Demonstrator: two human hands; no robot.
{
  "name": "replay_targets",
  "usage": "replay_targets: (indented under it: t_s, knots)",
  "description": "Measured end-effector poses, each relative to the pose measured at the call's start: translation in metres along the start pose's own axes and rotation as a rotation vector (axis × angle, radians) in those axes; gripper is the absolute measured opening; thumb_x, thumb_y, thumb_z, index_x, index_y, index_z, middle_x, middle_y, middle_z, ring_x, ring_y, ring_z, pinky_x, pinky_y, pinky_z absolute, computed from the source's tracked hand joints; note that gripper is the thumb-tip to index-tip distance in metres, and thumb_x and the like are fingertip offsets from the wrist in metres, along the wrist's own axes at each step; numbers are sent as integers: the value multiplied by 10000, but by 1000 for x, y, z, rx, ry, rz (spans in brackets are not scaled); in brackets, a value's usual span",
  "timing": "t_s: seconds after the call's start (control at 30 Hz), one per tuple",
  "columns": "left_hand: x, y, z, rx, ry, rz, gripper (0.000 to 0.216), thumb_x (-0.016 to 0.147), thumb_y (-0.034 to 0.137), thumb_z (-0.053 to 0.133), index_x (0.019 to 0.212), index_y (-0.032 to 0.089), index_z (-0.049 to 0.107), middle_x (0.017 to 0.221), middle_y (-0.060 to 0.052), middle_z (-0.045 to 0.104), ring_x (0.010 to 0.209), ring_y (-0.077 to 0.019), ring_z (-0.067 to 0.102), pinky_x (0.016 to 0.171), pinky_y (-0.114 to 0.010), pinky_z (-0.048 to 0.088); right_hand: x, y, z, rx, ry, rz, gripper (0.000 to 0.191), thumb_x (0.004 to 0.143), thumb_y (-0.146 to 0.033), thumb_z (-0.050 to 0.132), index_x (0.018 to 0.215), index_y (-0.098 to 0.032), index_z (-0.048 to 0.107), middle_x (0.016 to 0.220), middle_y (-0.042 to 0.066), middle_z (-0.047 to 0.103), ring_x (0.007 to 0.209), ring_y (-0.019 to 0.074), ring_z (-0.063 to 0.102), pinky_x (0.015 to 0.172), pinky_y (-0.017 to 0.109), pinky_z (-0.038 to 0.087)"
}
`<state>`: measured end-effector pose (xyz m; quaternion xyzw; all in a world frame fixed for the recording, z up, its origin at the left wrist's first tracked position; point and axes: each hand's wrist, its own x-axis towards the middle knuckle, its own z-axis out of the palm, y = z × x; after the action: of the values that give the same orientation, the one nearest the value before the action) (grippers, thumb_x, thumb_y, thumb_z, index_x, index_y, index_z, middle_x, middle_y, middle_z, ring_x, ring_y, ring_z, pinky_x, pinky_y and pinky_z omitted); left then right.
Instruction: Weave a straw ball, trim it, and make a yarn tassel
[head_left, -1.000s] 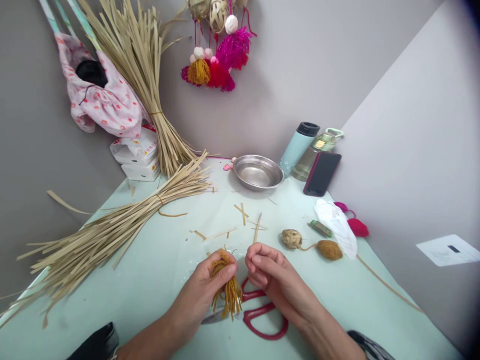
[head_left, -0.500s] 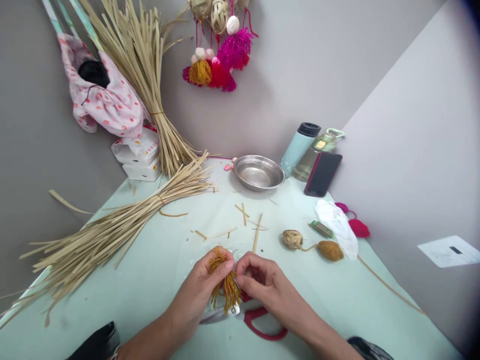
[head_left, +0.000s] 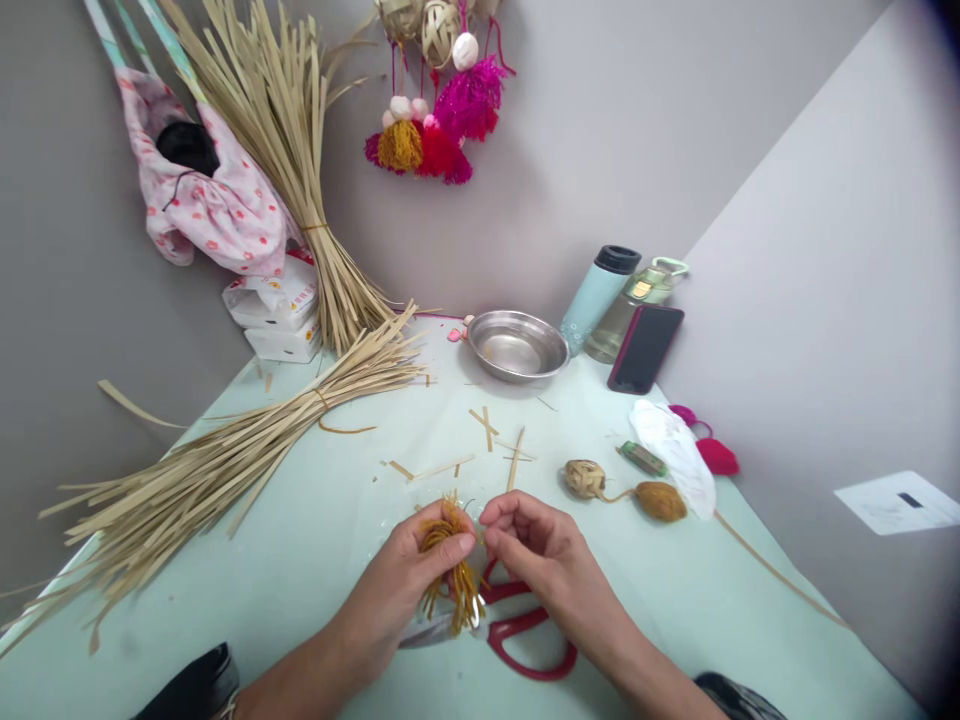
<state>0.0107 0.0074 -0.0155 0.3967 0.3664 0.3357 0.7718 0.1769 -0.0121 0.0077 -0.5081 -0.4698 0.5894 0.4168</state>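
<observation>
My left hand (head_left: 409,580) pinches a bundle of mustard-yellow yarn strands (head_left: 451,570) near its top, so the loose ends hang toward me. My right hand (head_left: 536,550) is closed in a pinch right beside the bundle's top, fingertips touching the left thumb; what it grips is too small to make out. Red-handled scissors (head_left: 529,640) lie on the pale green table (head_left: 337,500) just under both hands. A small woven ball joined to a mustard tassel (head_left: 660,500) lies to the right.
A long bundle of dried leaf strips (head_left: 225,450) lies across the left of the table. At the back stand a steel bowl (head_left: 516,345), a thermos (head_left: 596,295), a bottle and a phone (head_left: 645,347). Finished tassel ornaments (head_left: 435,120) hang on the wall.
My right hand moved in from apart to meet the left at the yarn's top, then lifted slightly. The yarn bundle stayed held in my left hand.
</observation>
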Motion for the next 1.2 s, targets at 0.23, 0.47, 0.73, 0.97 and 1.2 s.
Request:
replay_targets:
  t_s: [0.23,0.47,0.73,0.97,1.2]
  knots:
    - [-2,8,3,-162,63,-23,141,834,310,642,839,192,565,761,24,523,727,-122,492,683,-230,409,-1,8,2,-35,-176,72,208,831,-339,669,899,-167,573,623,-61,468,553,85,371,507,213,285]
    - [-2,2,3,74,25,32,194,832,369,644,818,190,571,737,30,502,714,-122,452,669,-229,372,-3,1,-2,-222,-128,-52,313,906,-471,543,807,-174,540,702,-34,440,628,110,393,561,233,329]
    - [-2,3,3,55,50,49,145,863,342,599,823,209,561,742,38,476,718,-122,429,672,-218,359,1,0,-1,-153,-24,-27,385,878,-513,551,701,-172,521,596,-61,356,540,93,312,490,214,272]
    - [-3,2,5,90,20,34,181,866,369,598,816,199,560,727,32,491,700,-124,450,681,-230,378,-1,-1,-1,-160,-127,-21,420,914,-540,476,718,-170,515,615,-37,426,566,106,393,525,222,334]
    - [-3,1,5,77,21,45,187,885,372,571,824,197,550,733,31,495,698,-117,461,669,-217,389,-1,3,1,-71,-67,24,393,886,-512,546,707,-164,520,614,-42,443,542,92,411,517,213,357]
